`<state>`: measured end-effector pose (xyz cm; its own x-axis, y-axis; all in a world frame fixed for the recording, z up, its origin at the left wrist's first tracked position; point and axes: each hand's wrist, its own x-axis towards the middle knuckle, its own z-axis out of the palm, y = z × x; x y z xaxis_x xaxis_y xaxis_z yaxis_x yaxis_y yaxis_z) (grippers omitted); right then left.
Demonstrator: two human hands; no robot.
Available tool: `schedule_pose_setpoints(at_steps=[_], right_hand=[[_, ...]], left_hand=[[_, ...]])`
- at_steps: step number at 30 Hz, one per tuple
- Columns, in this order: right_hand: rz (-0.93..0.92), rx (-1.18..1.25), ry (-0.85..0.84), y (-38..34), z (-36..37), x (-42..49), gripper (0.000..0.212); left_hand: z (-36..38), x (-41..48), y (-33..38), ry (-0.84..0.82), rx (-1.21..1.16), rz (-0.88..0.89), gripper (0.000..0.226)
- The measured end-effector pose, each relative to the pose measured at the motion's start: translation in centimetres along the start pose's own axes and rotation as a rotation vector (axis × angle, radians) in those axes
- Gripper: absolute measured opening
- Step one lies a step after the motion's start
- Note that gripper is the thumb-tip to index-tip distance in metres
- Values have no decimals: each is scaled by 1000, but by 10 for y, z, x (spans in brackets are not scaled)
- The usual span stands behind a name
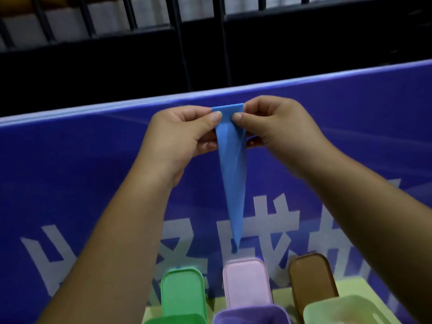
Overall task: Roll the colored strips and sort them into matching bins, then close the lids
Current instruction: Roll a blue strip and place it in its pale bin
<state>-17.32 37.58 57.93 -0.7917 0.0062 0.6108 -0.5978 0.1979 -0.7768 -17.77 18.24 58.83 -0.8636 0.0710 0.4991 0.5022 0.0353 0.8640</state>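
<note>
A blue strip hangs in the air in front of a blue banner, its top edge folded over. My left hand pinches the strip's top left corner between thumb and fingers. My right hand pinches the top right corner the same way. The strip's lower end dangles just above the bins. Below stand a green bin with its green lid upright, a purple bin with a pink lid upright, and a pale green bin with a brown lid upright.
A blue banner with large white characters rises behind the bins. The bins sit on a yellow-green surface. Dark metal railings fill the background above the banner.
</note>
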Motion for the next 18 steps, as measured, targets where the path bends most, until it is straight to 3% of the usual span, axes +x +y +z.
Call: schedule_pose_setpoints(at_steps=[9, 18], right_hand=[[-31, 100, -10, -51, -15, 36, 12], [-33, 157, -57, -82, -32, 37, 13]], left_hand=[[7, 22, 61, -29, -68, 72, 16], [17, 13, 107, -35, 68, 147, 27]])
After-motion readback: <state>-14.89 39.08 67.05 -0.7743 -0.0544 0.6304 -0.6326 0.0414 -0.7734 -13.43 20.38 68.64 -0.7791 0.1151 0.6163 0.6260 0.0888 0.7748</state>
